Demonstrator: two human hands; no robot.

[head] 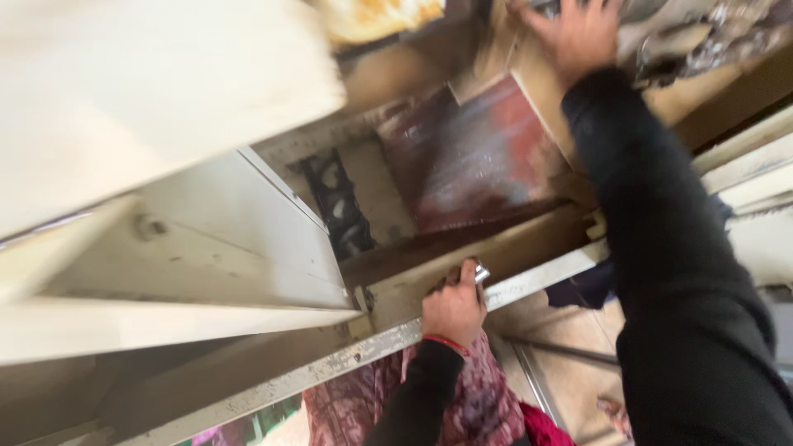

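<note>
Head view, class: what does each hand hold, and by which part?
Left hand grips the counter's front edge. Right hand presses flat on a board, holding nothing.

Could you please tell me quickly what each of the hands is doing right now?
Left hand: closed on the pale metal-edged counter rim, small shiny object at its fingertips.
Right hand: open, fingers spread on the flat tan board.

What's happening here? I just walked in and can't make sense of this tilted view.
A person in black sleeves is working at a pale cabinet with an open compartment. The left hand grips the chipped front edge of the compartment, and something small and shiny shows at its fingers. The right hand reaches deep inside and lies flat on a tan board beside a dark red panel. The picture is blurred, so finer detail cannot be told.
</note>
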